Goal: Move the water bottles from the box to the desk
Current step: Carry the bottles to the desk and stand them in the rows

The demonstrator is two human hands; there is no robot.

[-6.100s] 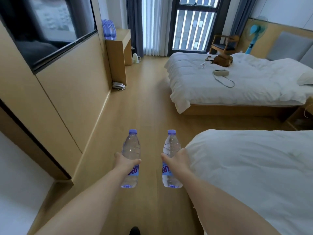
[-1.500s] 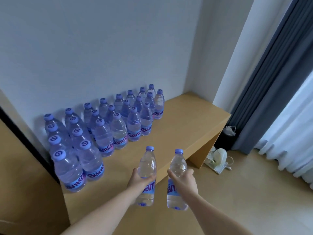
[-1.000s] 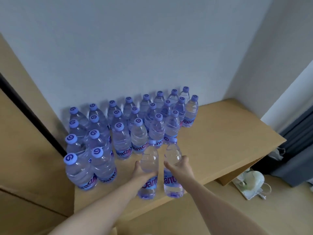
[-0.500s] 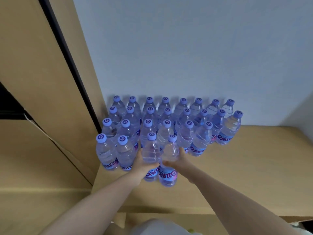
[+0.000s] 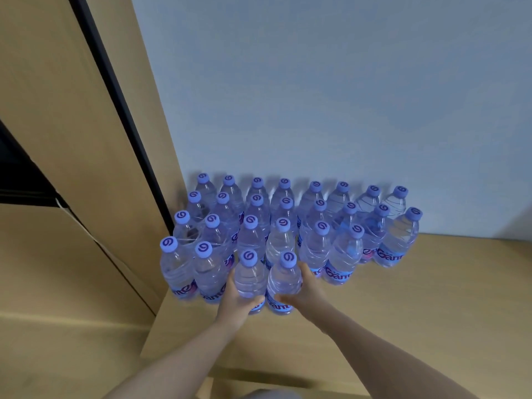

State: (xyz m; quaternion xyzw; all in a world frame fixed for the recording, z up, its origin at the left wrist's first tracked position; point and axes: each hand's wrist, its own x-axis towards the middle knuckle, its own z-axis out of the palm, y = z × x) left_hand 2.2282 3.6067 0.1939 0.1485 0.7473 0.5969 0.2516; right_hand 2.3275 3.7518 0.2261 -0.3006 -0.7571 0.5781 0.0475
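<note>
Two clear water bottles with purple caps stand side by side at the front of the group on the wooden desk (image 5: 403, 312). My left hand (image 5: 234, 305) is wrapped around the left bottle (image 5: 249, 276). My right hand (image 5: 306, 296) grips the right bottle (image 5: 285, 282). Both bottles are upright, their bases at the desk surface, touching each other. Behind them stand several rows of identical bottles (image 5: 302, 214) against the wall. The box is out of view.
A pale wall (image 5: 316, 96) rises right behind the bottle rows. A tall wooden panel with a black strip (image 5: 115, 96) borders the desk on the left. Bare desk surface stretches to the right of the bottles and toward the front edge (image 5: 259, 375).
I carried both bottles across the room to the desk. Over the last second my hands lowered them into the front row, and they now sit slightly further in among the others.
</note>
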